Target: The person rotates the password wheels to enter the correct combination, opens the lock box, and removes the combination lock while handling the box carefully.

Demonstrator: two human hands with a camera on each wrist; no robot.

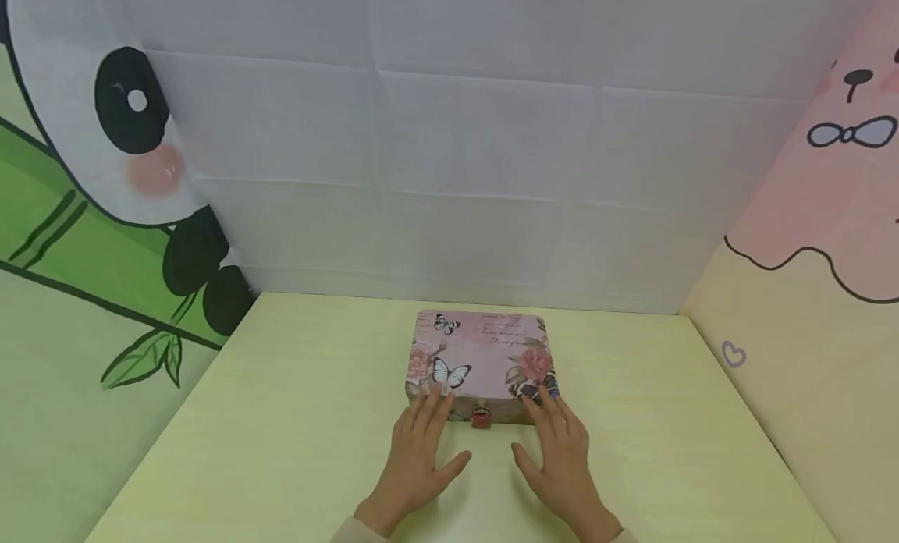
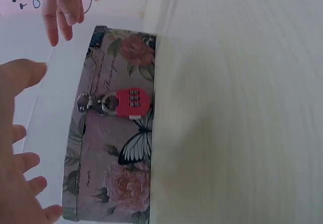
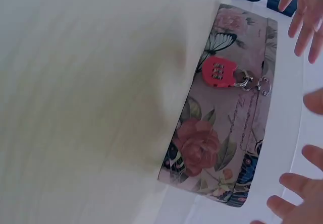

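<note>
A pink box (image 1: 485, 356) with printed butterflies and roses lies closed on the table. On its front hangs a red combination padlock (image 2: 133, 103), its shackle through a metal clasp (image 3: 263, 85); in the head view the padlock (image 1: 481, 417) looks small. My left hand (image 1: 416, 453) is by the box's front left corner, fingers spread and fairly straight. At the front right corner is my right hand (image 1: 558, 457), fingers likewise extended. Both hands hold nothing. Whether the fingertips touch the lid or hover just over it, I cannot tell.
The pale yellow table (image 1: 316, 371) reaches back to a white cloth wall (image 1: 456, 176). A panel with a panda and bamboo (image 1: 105, 239) stands on the left. On the right is a panel with a pink cartoon figure (image 1: 829, 192).
</note>
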